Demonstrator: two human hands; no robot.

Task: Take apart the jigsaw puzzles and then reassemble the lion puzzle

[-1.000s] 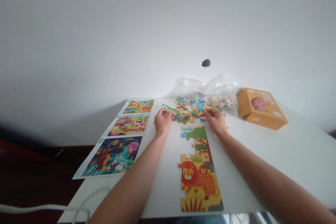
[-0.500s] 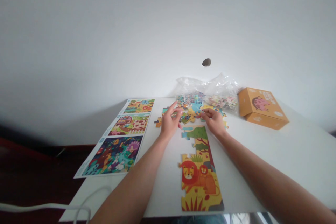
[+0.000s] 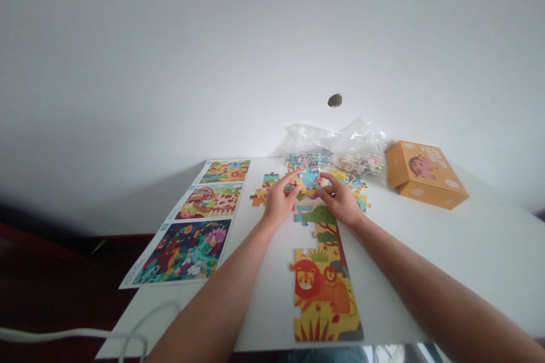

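Observation:
A light-blue puzzle piece [image 3: 310, 178] is between my two hands above the loose pieces. My left hand [image 3: 280, 199] has thumb and forefinger at its left edge. From the right, my right hand [image 3: 340, 199] pinches its other edge. Just nearer to me lies a joined strip of puzzle [image 3: 323, 295] with a lion, a cub and a green tree. Its left edge shows open tabs and notches. Loose puzzle pieces [image 3: 259, 197] lie beside and behind my hands, partly hidden by them.
On the left lies a sheet [image 3: 200, 227] with three printed pictures. Clear plastic bags of pieces [image 3: 360, 164] rest against the wall. An orange box [image 3: 428, 174] stands at the right. A white cable [image 3: 63, 336] crosses the lower left, by the table's edge.
The light-blue piece has shifted left and a little nearer, with my right hand moving the same way. My left hand has come right to meet it, its fingers closing at the edge.

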